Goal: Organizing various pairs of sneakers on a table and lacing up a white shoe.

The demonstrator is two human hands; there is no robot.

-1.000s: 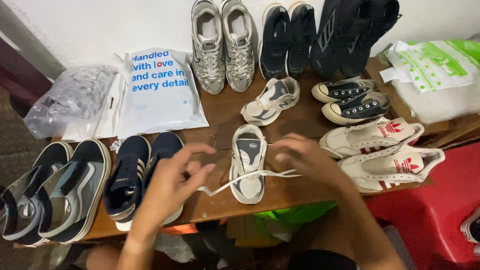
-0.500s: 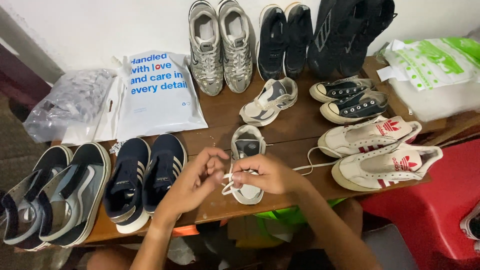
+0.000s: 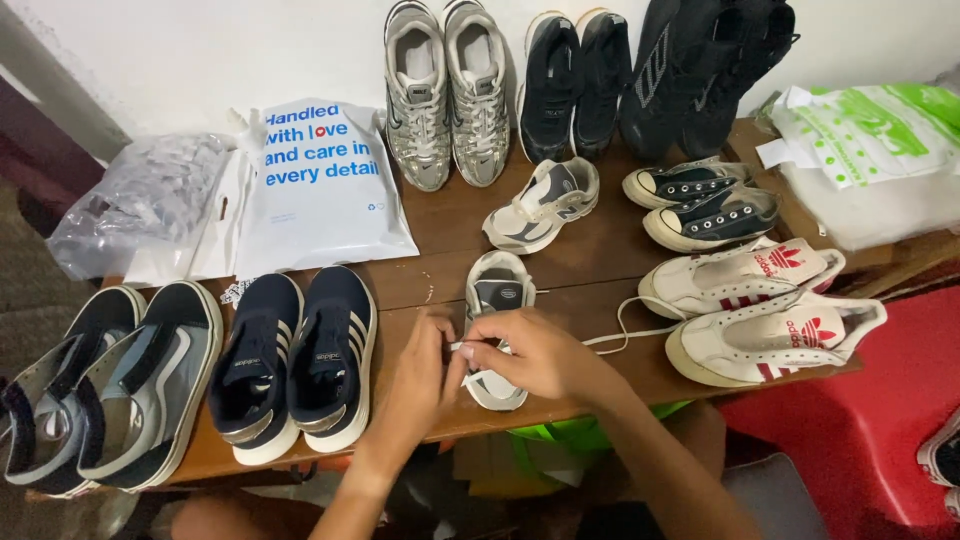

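A small white and grey sneaker (image 3: 497, 290) lies on the wooden table (image 3: 590, 260) with its toe toward me. Both hands meet over its front half. My left hand (image 3: 420, 375) and my right hand (image 3: 530, 355) pinch its white shoelace (image 3: 625, 320) between their fingertips. The lace's loose end trails right across the table toward a white sneaker with red stripes (image 3: 740, 275). The toe of the small sneaker is hidden under my hands. Its mate (image 3: 540, 205) lies just behind it, angled.
Navy slip-on shoes (image 3: 295, 360) sit left of my hands, grey strapped shoes (image 3: 110, 385) at the far left. Silver runners (image 3: 445, 90), black sneakers (image 3: 565, 85) and tall black shoes (image 3: 700, 70) line the wall. A white mailer bag (image 3: 315, 190), a clear plastic bag (image 3: 130, 205) and black low-tops (image 3: 700, 205) lie around.
A second ago my hands were spread apart, pulling the lace out to both sides. They have come together over the sneaker's front, and the lace end now trails to the right.
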